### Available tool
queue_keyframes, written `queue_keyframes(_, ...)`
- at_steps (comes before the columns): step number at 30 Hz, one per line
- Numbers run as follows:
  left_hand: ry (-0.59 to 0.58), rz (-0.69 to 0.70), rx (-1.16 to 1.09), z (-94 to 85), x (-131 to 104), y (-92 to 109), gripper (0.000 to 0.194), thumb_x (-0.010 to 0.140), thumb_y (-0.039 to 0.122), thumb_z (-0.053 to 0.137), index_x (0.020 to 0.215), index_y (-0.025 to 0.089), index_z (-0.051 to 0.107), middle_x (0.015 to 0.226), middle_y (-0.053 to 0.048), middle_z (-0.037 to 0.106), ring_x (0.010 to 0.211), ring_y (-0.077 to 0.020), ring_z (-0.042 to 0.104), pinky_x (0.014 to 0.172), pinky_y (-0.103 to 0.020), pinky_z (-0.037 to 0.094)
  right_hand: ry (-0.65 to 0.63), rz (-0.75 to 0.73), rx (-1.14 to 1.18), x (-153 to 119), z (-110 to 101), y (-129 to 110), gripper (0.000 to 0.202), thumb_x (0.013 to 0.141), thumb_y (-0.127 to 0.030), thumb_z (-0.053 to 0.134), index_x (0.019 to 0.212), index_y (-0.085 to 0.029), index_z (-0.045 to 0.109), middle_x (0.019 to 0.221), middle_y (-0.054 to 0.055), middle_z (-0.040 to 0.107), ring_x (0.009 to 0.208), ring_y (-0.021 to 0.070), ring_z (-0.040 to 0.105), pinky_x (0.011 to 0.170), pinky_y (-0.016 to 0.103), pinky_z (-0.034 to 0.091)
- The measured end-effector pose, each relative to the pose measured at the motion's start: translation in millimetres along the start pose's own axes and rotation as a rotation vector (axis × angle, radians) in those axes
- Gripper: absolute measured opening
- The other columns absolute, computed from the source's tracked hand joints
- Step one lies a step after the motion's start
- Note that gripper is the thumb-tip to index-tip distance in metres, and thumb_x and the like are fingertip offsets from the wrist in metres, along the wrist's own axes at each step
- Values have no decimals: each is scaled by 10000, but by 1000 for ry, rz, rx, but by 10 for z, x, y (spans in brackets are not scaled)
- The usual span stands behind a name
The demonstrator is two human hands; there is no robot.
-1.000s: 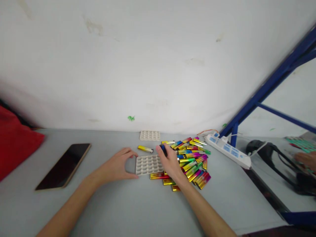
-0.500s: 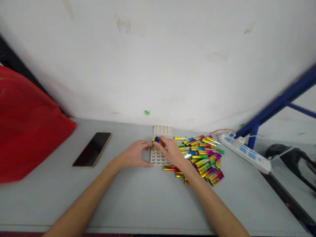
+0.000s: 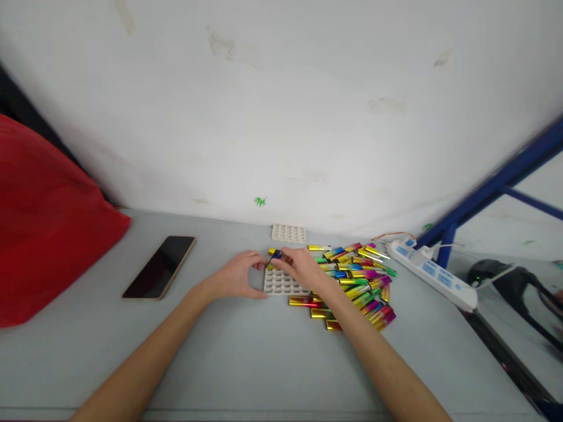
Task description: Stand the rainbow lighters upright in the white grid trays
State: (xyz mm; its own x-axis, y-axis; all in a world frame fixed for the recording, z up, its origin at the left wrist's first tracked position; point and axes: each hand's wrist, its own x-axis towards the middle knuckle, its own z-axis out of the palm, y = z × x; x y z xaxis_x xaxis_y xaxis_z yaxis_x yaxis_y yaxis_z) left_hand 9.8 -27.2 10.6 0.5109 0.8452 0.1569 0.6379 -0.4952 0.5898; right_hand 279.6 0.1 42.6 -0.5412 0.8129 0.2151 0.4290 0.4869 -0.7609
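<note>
My left hand (image 3: 235, 275) is at the left edge of a white tray (image 3: 284, 284) with rows of holes. Its thumb and fingers are spread apart in a curve, fingertips beside the tray's back left corner. My right hand (image 3: 305, 268) reaches over the tray, fingers closed on a shiny lighter (image 3: 277, 254) with a dark blue part showing. Yellow shows at that same corner of the tray, close to the held lighter. To the right lies a loose pile of metallic, many-coloured lighters (image 3: 358, 274), partly covered by my right forearm.
Against the wall lies a second white holed tray (image 3: 288, 233). A phone (image 3: 160, 266) lies on the grey table (image 3: 246, 357) at left, near a red bag (image 3: 53, 228). A white power strip (image 3: 433, 272) with cables runs along the right, by a blue metal frame (image 3: 448, 240).
The view has shifted slightly. My right hand has lowered a little over the tray's back left corner, and the lighter in it is tilted differently. My left hand keeps its place.
</note>
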Motion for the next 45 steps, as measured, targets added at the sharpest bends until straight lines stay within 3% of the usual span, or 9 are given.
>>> queue_keyframes(8,-8,-24,38,-32,-22,19,556,730,574,1044,1057,255,727,1147,-49,803,1100,-332,762,1077,-442,618,9,-30,-184,106,125,-33,551,1038,-719,962,809,-274,733,849,59,768,828,255,709,766,341,484)
queue_keyframes(10,-12,-21,29,-35,-27,9,554,744,564,1035,1097,251,746,1165,-53,810,1114,-334,768,1080,-440,622,-13,-22,-142,120,42,-2,520,1000,-714,1002,841,-268,788,823,43,777,819,248,726,780,337,510)
queue_keyframes(14,-10,-2,-9,-27,-26,-32,596,746,563,1031,1173,247,761,1214,-65,819,1141,-337,769,1099,-439,627,26,5,-45,66,-290,198,367,1058,-601,964,1166,-255,906,882,15,857,813,228,762,859,346,576)
queue_keyframes(18,-6,-6,-4,-29,-21,-42,583,734,547,1021,1154,252,743,1200,-64,810,1131,-347,773,1085,-441,629,161,46,-120,20,-502,432,229,1029,-450,994,1036,-245,891,967,57,887,915,254,784,1001,416,617)
queue_keyframes(25,-33,-21,38,-102,-37,26,518,723,475,1001,1091,262,704,1202,-70,805,1123,-360,774,1056,-437,633,-41,118,-356,187,-251,427,90,1015,-223,979,1019,-196,893,1098,136,902,1093,309,822,1030,413,595)
queue_keyframes(31,-18,-3,59,-73,-39,-30,506,729,484,974,1078,267,680,1216,-74,796,1143,-355,759,1072,-460,646,14,149,-329,261,-246,375,104,1032,-184,940,1003,-207,843,1061,90,893,1043,251,823,987,361,598)
queue_keyframes(34,-11,-5,36,-76,-38,-37,518,709,465,985,1080,262,687,1193,-69,801,1114,-348,757,1052,-459,655,225,184,-111,146,-340,440,142,1080,-329,894,1038,-211,827,999,76,887,934,238,818,904,365,631)
queue_keyframes(38,15,-44,20,-120,-40,-43,516,758,440,954,1184,246,739,1226,-79,821,1153,-361,778,1103,-471,651,565,173,409,-34,-441,498,504,848,-684,1033,982,-237,845,948,52,876,923,259,812,899,399,680)
queue_keyframes(45,54,-24,92,-56,-39,-115,479,809,535,978,1134,270,746,1240,-85,812,1205,-375,789,1125,-475,670,689,198,1016,-282,-327,226,659,693,-731,1145,1031,-297,782,1028,4,868,957,237,823,932,397,714)
